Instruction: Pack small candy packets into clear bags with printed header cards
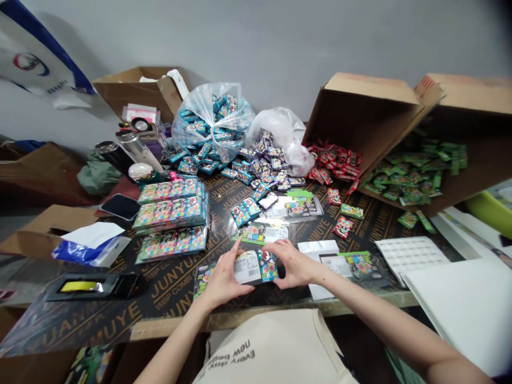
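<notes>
Near the front edge of the table, my left hand (222,278) is closed around the left part of a row of small boxes, with a white barcoded face (247,268) showing. My right hand (295,263) grips the right end, where a small blue box (268,265) with colourful print shows between thumb and fingers. Under the row lies a printed plastic pouch (201,276), partly covered by my left hand. Just beyond my hands are another flat pouch (260,232) and a pair of blue boxes (245,212).
Stacks of filled packs (172,242) stand at left, beside a phone (120,206) and a tape dispenser (96,286). Behind are a clear bag of blue boxes (212,125), purple boxes (270,160), and cartons with red packets (334,160) and green packets (416,170). White sheets (460,304) lie right.
</notes>
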Tool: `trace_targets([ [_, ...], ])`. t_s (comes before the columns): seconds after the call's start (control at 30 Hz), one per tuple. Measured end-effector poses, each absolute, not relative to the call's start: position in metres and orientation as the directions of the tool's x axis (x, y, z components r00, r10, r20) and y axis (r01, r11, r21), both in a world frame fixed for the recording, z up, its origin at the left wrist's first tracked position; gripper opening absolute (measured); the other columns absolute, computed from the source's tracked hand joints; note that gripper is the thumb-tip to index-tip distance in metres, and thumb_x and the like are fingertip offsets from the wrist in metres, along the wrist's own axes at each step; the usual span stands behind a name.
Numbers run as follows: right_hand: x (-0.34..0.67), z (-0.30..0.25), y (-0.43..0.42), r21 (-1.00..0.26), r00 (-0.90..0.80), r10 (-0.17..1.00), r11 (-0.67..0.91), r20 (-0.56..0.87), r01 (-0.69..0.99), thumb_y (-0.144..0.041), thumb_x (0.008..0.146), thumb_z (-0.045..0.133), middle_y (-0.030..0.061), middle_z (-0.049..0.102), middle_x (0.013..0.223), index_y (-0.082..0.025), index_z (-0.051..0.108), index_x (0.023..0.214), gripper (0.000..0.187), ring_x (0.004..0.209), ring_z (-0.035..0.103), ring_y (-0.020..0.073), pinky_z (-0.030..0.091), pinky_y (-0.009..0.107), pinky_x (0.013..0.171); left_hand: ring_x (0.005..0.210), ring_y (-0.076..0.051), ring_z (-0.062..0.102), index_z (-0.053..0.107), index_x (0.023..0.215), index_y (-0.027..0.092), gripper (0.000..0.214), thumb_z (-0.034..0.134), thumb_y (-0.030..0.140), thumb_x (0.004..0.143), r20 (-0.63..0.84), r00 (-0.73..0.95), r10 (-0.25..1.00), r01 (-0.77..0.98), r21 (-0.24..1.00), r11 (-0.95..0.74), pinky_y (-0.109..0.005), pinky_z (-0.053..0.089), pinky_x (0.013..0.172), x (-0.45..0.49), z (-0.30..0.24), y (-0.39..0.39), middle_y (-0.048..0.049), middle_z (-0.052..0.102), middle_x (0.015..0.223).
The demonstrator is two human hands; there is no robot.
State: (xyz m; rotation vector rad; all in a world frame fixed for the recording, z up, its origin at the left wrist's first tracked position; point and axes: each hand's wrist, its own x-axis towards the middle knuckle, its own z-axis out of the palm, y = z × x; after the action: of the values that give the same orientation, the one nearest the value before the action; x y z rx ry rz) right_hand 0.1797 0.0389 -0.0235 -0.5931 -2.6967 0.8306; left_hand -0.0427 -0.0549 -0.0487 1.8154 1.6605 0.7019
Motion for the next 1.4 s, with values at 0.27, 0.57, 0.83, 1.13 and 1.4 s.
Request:
trace_targets([
  [0.27,0.186,-0.012,0.038,-0.605,-0.962,0.271,0.77,0.024,0.202,-0.029,0.053,0.067,0.0086,0.055,0.107,-0.017,0.039,0.121,0.074,0.095,0.049,0.0241,0.028,0.04,0.092,0.104,-0.025,0.047,0.004,0.14,0.026,0.11,0.071,0.021,0.053,0.042,0.215,0.976,0.722,0.665,-0.188,-0.041,0.037,0.092,-0.04,-0.04,-0.056,-0.0066,0.05,0.116],
  [0.57,0.191,0.003,0.028,-0.415,-0.94,0.342,0.855,0.0,0.311,-0.022,0.055,0.064,0.0131,0.053,0.11,-0.016,0.04,0.123,0.072,0.1,0.044,0.029,0.028,0.043,0.087,0.112,-0.027,0.042,0.006,0.14,0.024,0.104,0.07,0.024,0.057,0.119,0.331,0.936,0.703,0.63,-0.329,-0.043,0.034,0.095,-0.026,-0.039,-0.058,-0.009,0.042,0.129],
  [0.83,0.206,0.005,0.027,-0.534,-0.918,0.396,0.777,0.002,0.334,-0.027,0.052,0.068,0.011,0.055,0.111,-0.017,0.037,0.125,0.079,0.099,0.047,0.0283,0.026,0.043,0.09,0.114,-0.027,0.044,0.014,0.139,0.024,0.102,0.071,0.025,0.055,0.117,0.331,0.937,0.621,0.72,-0.309,-0.042,0.034,0.098,-0.016,-0.05,-0.061,-0.0086,0.043,0.131],
  [1.13,0.211,0.011,0.026,-0.609,-0.895,0.444,0.721,0.041,0.33,-0.029,0.054,0.068,0.009,0.05,0.12,-0.018,0.035,0.125,0.078,0.104,0.047,0.0258,0.027,0.039,0.092,0.112,-0.025,0.049,0.014,0.138,0.023,0.103,0.073,0.026,0.054,0.093,0.266,0.959,0.502,0.836,-0.221,-0.042,0.035,0.098,-0.02,-0.053,-0.068,-0.0086,0.051,0.123],
  [1.4,0.203,0.014,0.02,-0.377,-0.838,0.527,0.811,0.14,0.447,-0.031,0.065,0.062,0.0124,0.052,0.116,-0.018,0.042,0.12,0.06,0.104,0.044,0.03,0.024,0.043,0.089,0.113,-0.026,0.048,0.01,0.139,0.025,0.104,0.073,0.027,0.056,0.117,0.231,0.966,0.553,0.801,-0.23,-0.044,0.034,0.099,-0.022,-0.049,-0.066,-0.0081,0.052,0.122],
])
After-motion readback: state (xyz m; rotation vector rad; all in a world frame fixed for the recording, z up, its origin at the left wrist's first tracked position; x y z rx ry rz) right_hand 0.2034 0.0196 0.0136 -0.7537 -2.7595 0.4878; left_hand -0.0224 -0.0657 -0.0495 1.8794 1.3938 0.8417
